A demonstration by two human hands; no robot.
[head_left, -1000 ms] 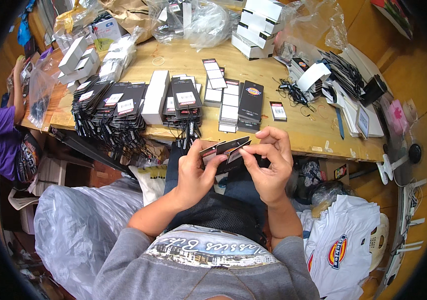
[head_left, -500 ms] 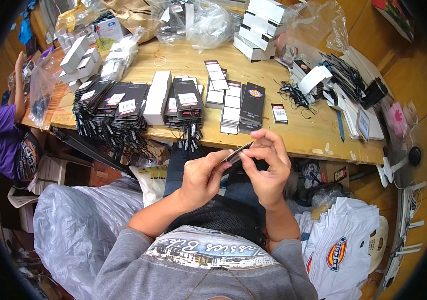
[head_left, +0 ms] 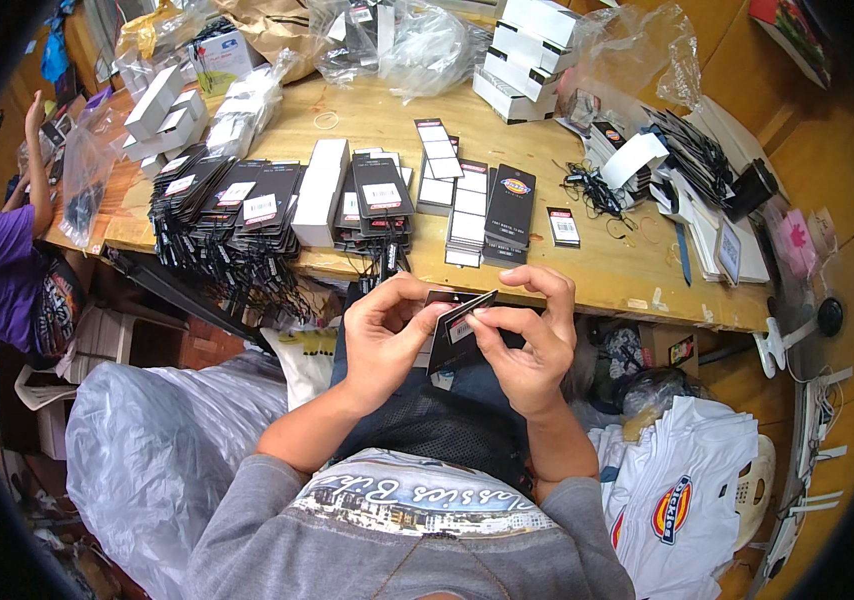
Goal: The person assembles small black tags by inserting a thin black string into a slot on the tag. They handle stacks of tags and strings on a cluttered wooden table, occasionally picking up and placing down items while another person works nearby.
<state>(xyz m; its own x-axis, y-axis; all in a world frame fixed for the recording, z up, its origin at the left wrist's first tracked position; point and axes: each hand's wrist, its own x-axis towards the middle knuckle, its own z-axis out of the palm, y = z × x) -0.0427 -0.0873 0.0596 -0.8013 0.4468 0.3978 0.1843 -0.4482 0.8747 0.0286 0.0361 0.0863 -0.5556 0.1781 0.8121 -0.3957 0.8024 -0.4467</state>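
Black cardboard hang tags (head_left: 455, 345) stand tilted between my two hands, above my lap in front of the table edge. My left hand (head_left: 387, 335) pinches them along the left side. The thumb and forefinger of my right hand (head_left: 532, 350) close on the right edge, its other fingers lifted. A pale label shows on the tag's face. Whether it is two tags or one folded one I cannot tell. Just beyond my hands lie a stack of black tags (head_left: 510, 205), strips of white labels (head_left: 469, 215) and a single label (head_left: 564, 227).
Piles of black tags with cords (head_left: 257, 210) line the table's (head_left: 347, 130) front edge, beside a long white box (head_left: 322, 195). Stacked white boxes (head_left: 527, 60) and clear plastic bags (head_left: 427, 50) stand behind. A person in purple (head_left: 12, 270) sits at far left. White shirts (head_left: 687, 490) lie at right.
The tags have turned from nearly edge-on and opened apart, so their faces show. My left hand has shifted a little to the left. The other person's hand at far left has moved slightly.
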